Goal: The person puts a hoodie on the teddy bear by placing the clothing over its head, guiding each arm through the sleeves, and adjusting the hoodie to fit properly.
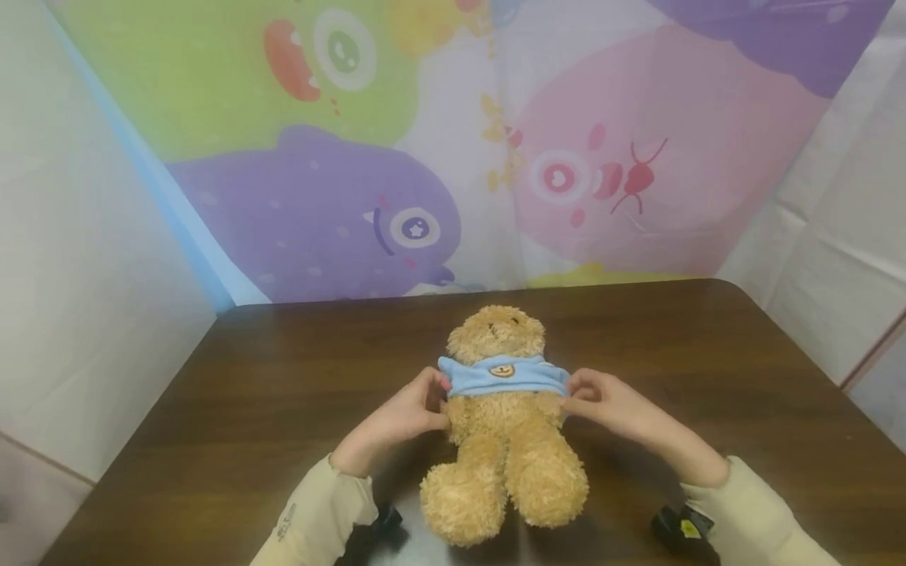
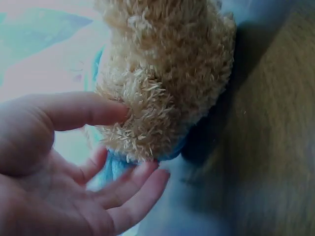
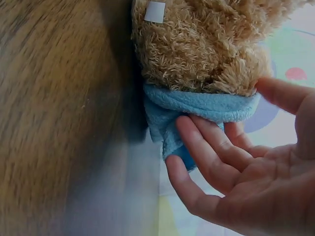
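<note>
A tan plush teddy bear (image 1: 506, 413) lies on its back, head toward the far side and feet toward me. Its light blue shirt (image 1: 470, 377) is bunched across the chest, with a small bear-face patch in front. At the bear's left side in the head view, my left hand (image 1: 414, 405) holds its arm, thumb on the fur (image 2: 147, 103) and fingertips by the blue cloth beneath. My right hand (image 1: 602, 397) grips the opposite arm; its thumb touches the furry paw while its fingers rest against the bunched shirt (image 3: 197, 103). A white tag (image 3: 155, 12) shows on the bear's side.
The bear lies on a dark brown wooden table (image 1: 297, 369). Behind the far edge hangs a sheet printed with cartoon creatures (image 1: 340, 212). Pale panels (image 1: 78, 196) stand along both sides. Black wrist devices (image 1: 683, 527) sit below the sleeves.
</note>
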Demonstrator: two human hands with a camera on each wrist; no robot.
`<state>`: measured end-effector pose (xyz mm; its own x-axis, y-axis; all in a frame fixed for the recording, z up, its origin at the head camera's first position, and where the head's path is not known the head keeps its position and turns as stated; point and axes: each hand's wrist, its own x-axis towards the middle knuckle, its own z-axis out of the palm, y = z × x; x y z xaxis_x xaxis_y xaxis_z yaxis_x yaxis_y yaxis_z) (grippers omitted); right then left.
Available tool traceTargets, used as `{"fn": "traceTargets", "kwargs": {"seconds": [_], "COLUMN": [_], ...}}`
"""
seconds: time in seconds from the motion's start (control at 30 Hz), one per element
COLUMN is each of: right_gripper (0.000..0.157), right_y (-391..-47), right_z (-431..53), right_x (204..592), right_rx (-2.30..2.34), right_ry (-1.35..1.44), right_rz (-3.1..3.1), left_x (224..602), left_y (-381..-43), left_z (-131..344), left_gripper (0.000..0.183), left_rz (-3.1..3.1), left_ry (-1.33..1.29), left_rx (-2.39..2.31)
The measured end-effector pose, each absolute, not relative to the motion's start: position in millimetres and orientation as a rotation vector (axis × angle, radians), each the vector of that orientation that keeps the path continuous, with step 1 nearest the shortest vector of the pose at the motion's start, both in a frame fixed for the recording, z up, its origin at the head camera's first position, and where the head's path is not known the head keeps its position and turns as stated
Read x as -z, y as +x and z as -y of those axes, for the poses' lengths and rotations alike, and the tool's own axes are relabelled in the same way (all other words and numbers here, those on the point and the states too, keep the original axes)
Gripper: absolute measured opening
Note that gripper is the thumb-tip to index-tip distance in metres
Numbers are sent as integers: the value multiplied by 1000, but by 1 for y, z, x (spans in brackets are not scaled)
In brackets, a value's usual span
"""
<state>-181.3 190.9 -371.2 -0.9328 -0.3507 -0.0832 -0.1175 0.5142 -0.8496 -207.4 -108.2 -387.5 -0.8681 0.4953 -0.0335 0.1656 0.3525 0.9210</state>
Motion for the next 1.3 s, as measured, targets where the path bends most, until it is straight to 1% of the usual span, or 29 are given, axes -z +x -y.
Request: {"fn": "traceTargets", "kwargs": {"seconds": [0.13,0.2,0.27,0.37,0.47,0.6,0.8,1.03,1.07,1.17,1.3], "right_gripper": [41,45,44,42,40,39,38,39,39,38,38], "right_y": [-181,-181,-181,-181,-180,-180,-176,-175,-175,-175,-175], "right_z": [-191,-191,-191,-190,-189,-187,-183,-180,-180,-180,-177], "right_x": [371,372,373,375,377,379,380,381,382,383,384], "right_rx": [1336,1324,1332,1351,1379,1433,1518,1577,1575,1572,1603], "right_ry": [-401,-401,-407,-408,-396,-361,-286,-277,-275,-265,-262], "right_rz": [-2515,-2507,-2490,-2473,-2462,-2424,-2368,-2305,-2306,-2310,-2309], "left_x": [389,391,392,397,401,405,407,404,405,407,410], "left_y": [-206,-205,-205,-205,-206,-206,-201,-198,-198,-197,-195], "left_z": [105,102,99,96,93,89,83,80,79,77,73], "left_gripper": [40,38,39,45,52,58,64,71,70,61,31], "left_rz": [-2221,-2192,-2168,-2154,-2052,-1878,-1837,-1856,-1859,-1861,-1852], "left_ry": [413,368,360,350,328,288,197,223,221,206,189], "left_rx": [-1614,-1684,-1754,-1832,-1910,-1988,-1984,-1954,-1958,-2005,-2097]}}
